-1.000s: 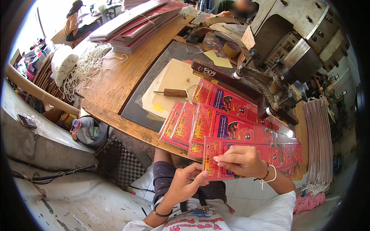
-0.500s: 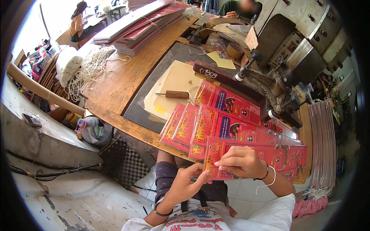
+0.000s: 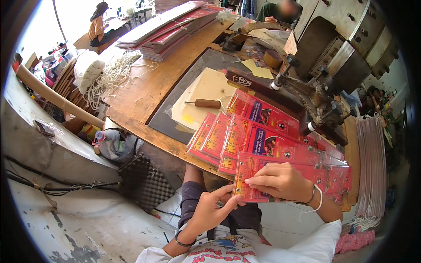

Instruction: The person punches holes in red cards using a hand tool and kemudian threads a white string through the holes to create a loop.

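Right hand (image 3: 280, 180) lies flat on the nearest red carded packet (image 3: 267, 184), fingers pressing it at the near edge of the surface (image 3: 144, 94). Left hand (image 3: 212, 209) pinches the same packet's left end from below, thumb up against its punched corner.

Risk: the packet overhangs the near edge; a loosened pinch would likely drop it to the floor. The overlapping row of packets (image 3: 245, 136) is glossy and could slide if nudged.

The surface is worn wood with a dark mat (image 3: 184, 94), cardboard sheets (image 3: 206, 90) and a wooden-handled awl (image 3: 206, 103). A heavy punch press (image 3: 324, 83) stands at the right edge. Stacked long boards (image 3: 171, 26) and white cord (image 3: 112, 74) occupy the far left corner. Other workers sit beyond.
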The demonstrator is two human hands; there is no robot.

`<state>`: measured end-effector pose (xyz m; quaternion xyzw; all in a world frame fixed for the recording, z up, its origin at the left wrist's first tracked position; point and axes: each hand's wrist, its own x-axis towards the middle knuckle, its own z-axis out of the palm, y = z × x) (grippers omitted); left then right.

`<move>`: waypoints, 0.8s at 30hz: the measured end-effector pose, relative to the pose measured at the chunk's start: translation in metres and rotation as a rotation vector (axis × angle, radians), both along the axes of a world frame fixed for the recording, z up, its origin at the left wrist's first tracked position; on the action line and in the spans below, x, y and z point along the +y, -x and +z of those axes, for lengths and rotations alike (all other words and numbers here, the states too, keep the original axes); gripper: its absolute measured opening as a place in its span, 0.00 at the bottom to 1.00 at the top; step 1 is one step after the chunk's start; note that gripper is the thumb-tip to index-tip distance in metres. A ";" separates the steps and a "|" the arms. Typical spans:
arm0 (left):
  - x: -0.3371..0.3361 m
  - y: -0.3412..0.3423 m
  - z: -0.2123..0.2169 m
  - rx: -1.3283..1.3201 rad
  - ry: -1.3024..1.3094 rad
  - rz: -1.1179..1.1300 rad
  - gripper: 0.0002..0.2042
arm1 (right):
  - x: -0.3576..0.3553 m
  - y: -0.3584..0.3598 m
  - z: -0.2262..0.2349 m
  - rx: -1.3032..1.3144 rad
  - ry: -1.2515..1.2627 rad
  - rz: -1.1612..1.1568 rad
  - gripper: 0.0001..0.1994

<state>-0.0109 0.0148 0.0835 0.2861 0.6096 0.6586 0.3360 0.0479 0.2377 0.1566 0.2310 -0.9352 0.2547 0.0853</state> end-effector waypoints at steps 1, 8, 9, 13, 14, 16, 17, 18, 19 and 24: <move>-0.003 -0.001 0.000 0.021 0.009 0.010 0.14 | 0.002 0.000 0.003 -0.016 -0.004 0.001 0.15; -0.003 -0.008 0.000 0.094 0.035 0.069 0.15 | 0.005 -0.004 -0.006 0.019 0.147 -0.094 0.12; -0.003 -0.009 0.002 0.135 0.070 0.048 0.15 | 0.006 -0.005 -0.007 0.009 0.166 -0.109 0.12; 0.002 -0.010 0.001 0.119 0.041 0.073 0.14 | 0.010 -0.004 -0.011 -0.012 0.218 -0.138 0.13; 0.001 -0.009 0.000 0.127 0.037 0.065 0.14 | 0.010 -0.004 -0.012 -0.013 0.226 -0.136 0.13; 0.000 -0.010 -0.001 0.129 0.024 0.059 0.15 | 0.008 -0.003 -0.011 -0.013 0.199 -0.128 0.13; -0.001 -0.011 -0.001 0.126 0.017 0.058 0.15 | 0.007 -0.003 -0.011 -0.012 0.185 -0.123 0.13; -0.001 -0.011 -0.001 0.128 0.011 0.056 0.15 | 0.006 -0.003 -0.011 -0.019 0.194 -0.136 0.12; -0.002 -0.011 0.000 0.138 0.015 0.049 0.15 | 0.005 -0.004 -0.011 -0.026 0.203 -0.150 0.12; -0.004 -0.008 -0.001 0.164 0.017 0.064 0.17 | -0.005 -0.005 0.001 -0.060 0.273 -0.194 0.11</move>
